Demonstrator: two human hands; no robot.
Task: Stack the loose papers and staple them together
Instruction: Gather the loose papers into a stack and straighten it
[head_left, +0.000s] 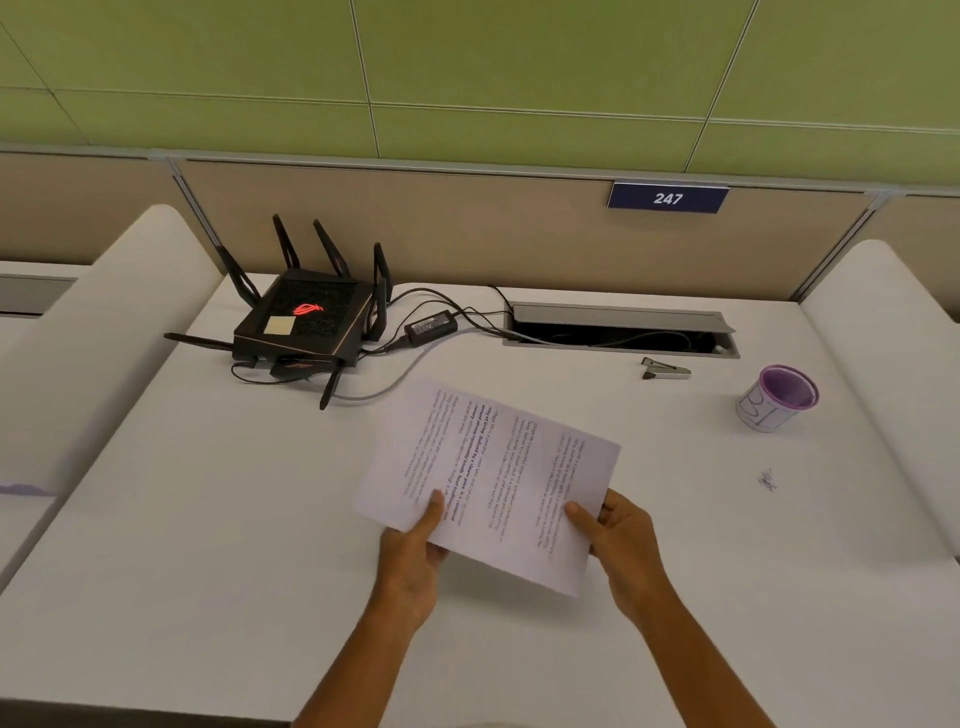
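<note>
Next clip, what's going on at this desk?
A person holds a sheet or thin stack of printed papers over the white desk, left hand and right hand each pinching a near corner. The stapler lies untouched farther back on the right, near a purple cup. Nothing is stapled yet.

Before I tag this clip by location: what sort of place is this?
Probably an office or study carrel: a white desk between partition panels, a seat-number sign reading 247, a cable hatch and a router.
</note>
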